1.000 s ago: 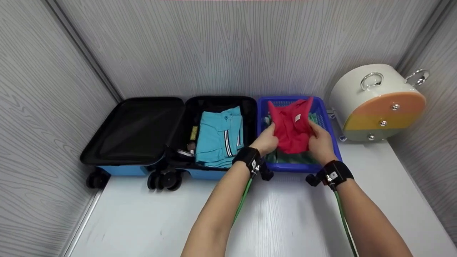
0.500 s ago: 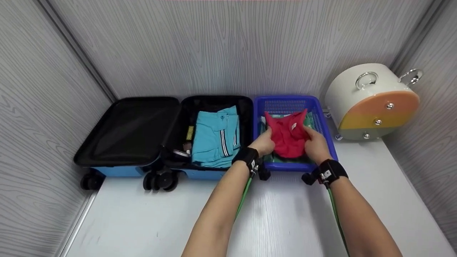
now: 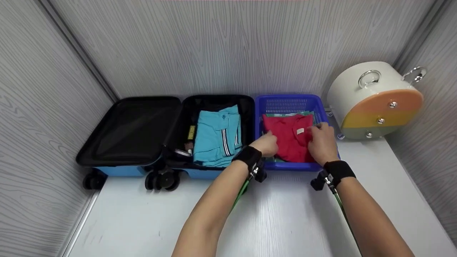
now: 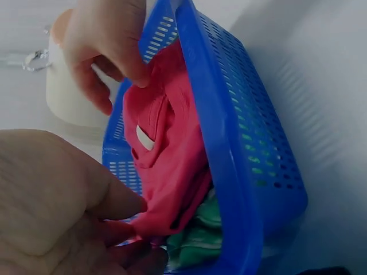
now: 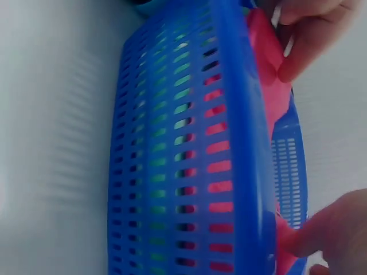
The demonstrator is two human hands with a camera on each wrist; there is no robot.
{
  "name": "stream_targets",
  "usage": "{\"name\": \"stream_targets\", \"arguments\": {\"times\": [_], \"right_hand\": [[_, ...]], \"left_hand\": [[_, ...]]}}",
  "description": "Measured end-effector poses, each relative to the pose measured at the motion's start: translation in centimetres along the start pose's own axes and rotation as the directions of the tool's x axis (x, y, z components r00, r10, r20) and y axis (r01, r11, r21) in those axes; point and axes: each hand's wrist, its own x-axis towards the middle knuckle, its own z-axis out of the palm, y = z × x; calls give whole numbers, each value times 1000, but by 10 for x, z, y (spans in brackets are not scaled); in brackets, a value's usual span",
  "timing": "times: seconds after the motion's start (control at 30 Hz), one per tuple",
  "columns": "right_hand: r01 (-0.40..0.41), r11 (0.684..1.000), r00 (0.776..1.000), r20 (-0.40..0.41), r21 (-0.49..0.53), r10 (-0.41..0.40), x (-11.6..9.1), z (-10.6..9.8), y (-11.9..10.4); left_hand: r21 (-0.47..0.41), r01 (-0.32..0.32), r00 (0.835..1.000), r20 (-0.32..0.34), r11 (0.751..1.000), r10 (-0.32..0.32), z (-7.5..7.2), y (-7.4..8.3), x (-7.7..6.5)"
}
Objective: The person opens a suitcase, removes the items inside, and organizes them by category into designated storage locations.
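A folded red shirt (image 3: 287,137) with a white label lies on green clothing (image 4: 200,235) in a blue plastic basket (image 3: 291,166). My left hand (image 3: 266,144) pinches the shirt's left edge between thumb and fingers; the left wrist view shows this hand (image 4: 63,200) close up. On the other side, my right hand (image 3: 323,142) is at the shirt's right edge. Its thumb touches the cloth while the other fingers stand apart from it, as the left wrist view shows.
Left of the basket lies an open suitcase (image 3: 246,117) holding light blue shorts (image 3: 210,137) and small items along its side. Its black-lined lid (image 3: 132,130) lies further left. A white drum-shaped cabinet (image 3: 357,85) with coloured drawers stands at the right. Walls surround the white table (image 3: 278,214).
The red shirt has gone down into the basket and now lies flatter. My right hand has loosened from its edge and spread its fingers. The left hand stays at the shirt's left edge.
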Motion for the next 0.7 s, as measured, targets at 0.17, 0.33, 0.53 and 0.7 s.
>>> {"name": "stream_targets", "arguments": {"times": [0.17,0.33,0.53,0.7], "right_hand": [[-17,1000,992,129,-15,19,0,-2,-5],[-106,993,945,306,-42,114,-1,-5,-6],[-123,992,914,386,-30,125,1,-4,-8],[-155,988,920,365,9,141,1,-6,-9]], "left_hand": [[142,3,1000,14,990,-5,0,7,-9],[295,25,997,66,955,-47,3,8,-17],[312,-9,997,71,950,-14,5,-4,-16],[61,-46,998,45,997,43,-1,-24,-16]]}}
